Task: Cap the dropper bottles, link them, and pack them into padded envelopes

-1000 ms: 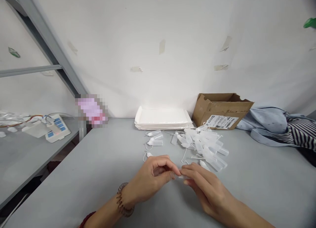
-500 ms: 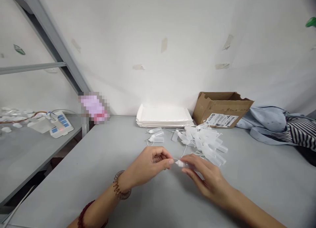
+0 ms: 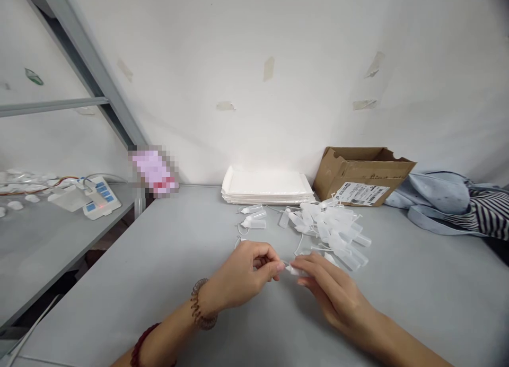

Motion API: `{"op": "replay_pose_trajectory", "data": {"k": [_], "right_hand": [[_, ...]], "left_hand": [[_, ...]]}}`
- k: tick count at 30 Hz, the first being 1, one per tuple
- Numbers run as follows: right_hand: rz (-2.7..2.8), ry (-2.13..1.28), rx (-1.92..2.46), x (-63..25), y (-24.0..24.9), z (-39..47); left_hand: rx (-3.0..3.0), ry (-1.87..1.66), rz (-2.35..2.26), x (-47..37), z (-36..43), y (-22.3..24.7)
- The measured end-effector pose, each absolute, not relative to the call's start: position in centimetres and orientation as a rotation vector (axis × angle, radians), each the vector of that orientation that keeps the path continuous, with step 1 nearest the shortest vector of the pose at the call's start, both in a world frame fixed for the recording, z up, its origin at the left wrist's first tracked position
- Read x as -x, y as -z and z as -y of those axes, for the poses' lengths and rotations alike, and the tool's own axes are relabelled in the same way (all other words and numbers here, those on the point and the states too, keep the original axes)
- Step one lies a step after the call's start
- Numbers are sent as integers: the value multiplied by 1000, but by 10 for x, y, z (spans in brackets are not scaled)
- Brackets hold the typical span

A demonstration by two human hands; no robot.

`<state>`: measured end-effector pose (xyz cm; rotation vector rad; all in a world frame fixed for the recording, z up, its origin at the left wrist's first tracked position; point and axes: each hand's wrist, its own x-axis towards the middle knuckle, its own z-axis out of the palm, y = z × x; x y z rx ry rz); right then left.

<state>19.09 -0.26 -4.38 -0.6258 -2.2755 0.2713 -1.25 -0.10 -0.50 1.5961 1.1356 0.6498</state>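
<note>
The right hand [image 3: 331, 288] pinches a small bottle [image 3: 295, 271] in front of the bottle pile [image 3: 324, 230]; at its tip, the left hand [image 3: 246, 271] pinches what looks like its thin strap [image 3: 285, 263].

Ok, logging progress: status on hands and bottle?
Right hand: grip on bottle. Left hand: pinched near its tip. Bottle pile just beyond right hand.

The grey table [image 3: 183, 239] bears small translucent bottles [image 3: 338, 232], a white stack [image 3: 266, 184], a cardboard box [image 3: 363, 175] and pale-blue cloth [image 3: 435, 194].
</note>
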Motion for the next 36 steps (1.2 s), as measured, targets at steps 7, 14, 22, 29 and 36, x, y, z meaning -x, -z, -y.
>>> {"op": "replay_pose_trajectory", "data": {"k": [7, 14, 22, 29, 36], "right_hand": [[2279, -282, 590, -188, 43, 3], [2354, -352, 637, -188, 36, 3], [2303, 129, 936, -202, 43, -26], [2390, 412, 1085, -208, 52, -37], [2458, 449, 1034, -210, 48, -38]], "left_hand": [[-1614, -619, -1178, 11, 4, 2], [-1742, -476, -1198, 22, 0, -9], [-1844, -184, -1258, 53, -17, -11], [-1765, -134, -1370, 62, -27, 1], [-1735, -260, -1540, 57, -31, 9]]}}
